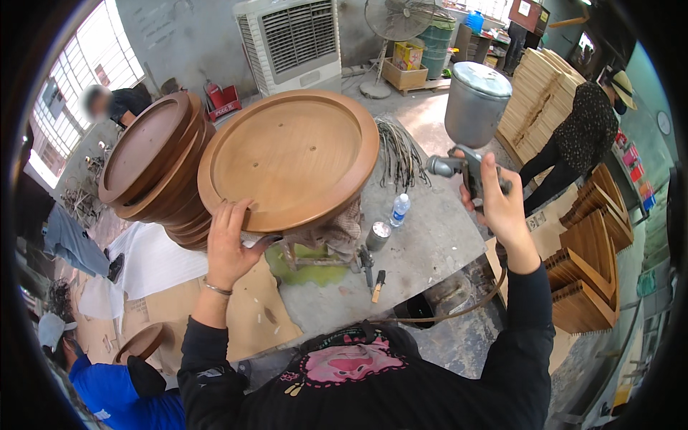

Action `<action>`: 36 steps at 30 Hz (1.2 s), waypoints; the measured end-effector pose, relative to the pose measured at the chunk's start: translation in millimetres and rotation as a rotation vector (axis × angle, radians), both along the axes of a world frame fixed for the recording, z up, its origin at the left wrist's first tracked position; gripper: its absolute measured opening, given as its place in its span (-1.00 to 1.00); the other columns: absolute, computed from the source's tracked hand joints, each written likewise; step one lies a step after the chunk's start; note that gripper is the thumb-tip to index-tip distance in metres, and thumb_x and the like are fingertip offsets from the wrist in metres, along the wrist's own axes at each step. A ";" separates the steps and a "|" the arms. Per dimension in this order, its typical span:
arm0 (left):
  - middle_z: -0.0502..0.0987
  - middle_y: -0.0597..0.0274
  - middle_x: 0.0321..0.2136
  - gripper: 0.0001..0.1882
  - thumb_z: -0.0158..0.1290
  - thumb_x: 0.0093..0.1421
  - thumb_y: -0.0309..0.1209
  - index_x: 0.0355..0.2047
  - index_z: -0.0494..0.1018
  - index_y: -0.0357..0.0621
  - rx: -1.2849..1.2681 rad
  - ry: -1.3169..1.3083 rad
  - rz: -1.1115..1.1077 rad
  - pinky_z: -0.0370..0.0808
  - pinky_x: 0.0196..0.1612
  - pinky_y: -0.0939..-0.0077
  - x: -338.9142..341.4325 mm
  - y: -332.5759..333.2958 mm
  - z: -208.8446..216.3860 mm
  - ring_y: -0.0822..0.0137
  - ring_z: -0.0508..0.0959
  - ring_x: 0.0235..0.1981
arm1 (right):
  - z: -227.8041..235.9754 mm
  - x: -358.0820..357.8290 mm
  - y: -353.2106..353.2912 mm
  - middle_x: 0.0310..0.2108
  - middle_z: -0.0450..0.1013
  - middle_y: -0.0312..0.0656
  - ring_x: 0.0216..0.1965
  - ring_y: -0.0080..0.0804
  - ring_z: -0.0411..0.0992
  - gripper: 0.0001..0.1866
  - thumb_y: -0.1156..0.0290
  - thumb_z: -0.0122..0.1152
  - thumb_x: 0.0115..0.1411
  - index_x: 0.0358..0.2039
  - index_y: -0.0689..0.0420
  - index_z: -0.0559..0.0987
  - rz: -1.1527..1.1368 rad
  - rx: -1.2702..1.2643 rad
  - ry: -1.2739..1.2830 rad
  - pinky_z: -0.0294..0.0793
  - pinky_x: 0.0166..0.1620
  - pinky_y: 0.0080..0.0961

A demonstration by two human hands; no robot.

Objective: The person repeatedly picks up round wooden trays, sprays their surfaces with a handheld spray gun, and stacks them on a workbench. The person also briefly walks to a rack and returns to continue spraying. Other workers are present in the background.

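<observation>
A round brown wooden tabletop (283,172) with a raised rim and small holes rests tilted on a cloth-covered support (337,229). My left hand (231,240) grips its near rim, fingers over the top and thumb spread along the edge. Raised to the right of the tabletop, my right hand (496,201) is closed around a spray gun (469,172) with a large grey metal cup (478,107) on top. The nozzle points left toward the tabletop, with a gap between them. Whether spray is coming out, I cannot tell. A hose (494,287) hangs below the gun.
Similar round wooden pieces (147,154) are stacked at left. On the grey table (444,244) are a water bottle (399,209), a can (378,236), a brush (378,285) and wire hooks (401,154). Behind stand an air cooler (294,43) and a fan (398,18). Other people work around.
</observation>
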State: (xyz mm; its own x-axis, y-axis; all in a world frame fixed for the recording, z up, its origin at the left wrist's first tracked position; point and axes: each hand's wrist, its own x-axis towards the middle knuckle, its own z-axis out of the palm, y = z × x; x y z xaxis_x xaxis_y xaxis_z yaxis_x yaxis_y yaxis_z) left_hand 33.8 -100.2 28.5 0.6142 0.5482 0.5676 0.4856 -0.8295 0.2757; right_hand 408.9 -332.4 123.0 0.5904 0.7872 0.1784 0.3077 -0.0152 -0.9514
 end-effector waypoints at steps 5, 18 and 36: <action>0.51 -0.09 -0.01 -0.07 0.51 -0.14 -0.42 0.27 0.33 -0.23 -0.065 -0.033 -0.056 0.49 0.09 0.13 32.0 -9.6 -4.3 -0.13 0.52 0.02 | 3.9 -20.3 -31.7 -0.54 0.44 -0.29 -0.56 -0.68 0.33 -0.26 -0.25 -0.26 0.56 0.20 0.14 0.61 0.129 -0.062 -0.055 0.01 -0.64 -0.71; 0.60 -0.04 -0.08 0.22 0.60 -0.23 -0.33 0.43 0.17 -0.19 -0.108 0.028 0.002 0.58 0.03 0.17 -19.2 25.6 11.6 -0.05 0.61 -0.02 | -0.4 -35.0 -20.7 -0.53 0.44 -0.35 -0.50 -0.65 0.34 -0.48 0.05 0.16 0.51 0.11 0.30 0.66 0.102 0.051 -0.027 0.31 -0.44 -0.64; 0.58 -0.11 0.00 0.17 0.55 -0.16 -0.43 0.44 0.14 -0.17 -0.146 0.012 -0.032 0.52 0.17 0.15 -26.6 36.2 12.9 -0.11 0.55 0.10 | -1.3 -42.0 -6.3 -0.52 0.45 -0.33 -0.50 -0.63 0.36 -0.50 0.05 0.11 0.53 -0.04 0.30 0.69 0.000 0.055 -0.046 0.31 -0.42 -0.64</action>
State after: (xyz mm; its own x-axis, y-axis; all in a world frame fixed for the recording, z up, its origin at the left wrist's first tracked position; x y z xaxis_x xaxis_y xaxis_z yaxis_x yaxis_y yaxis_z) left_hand 7.2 -64.0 41.4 0.6391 0.6044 0.4757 0.4639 -0.7962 0.3884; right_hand 366.9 -338.6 121.7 0.5806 0.7754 0.2483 0.3511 0.0367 -0.9356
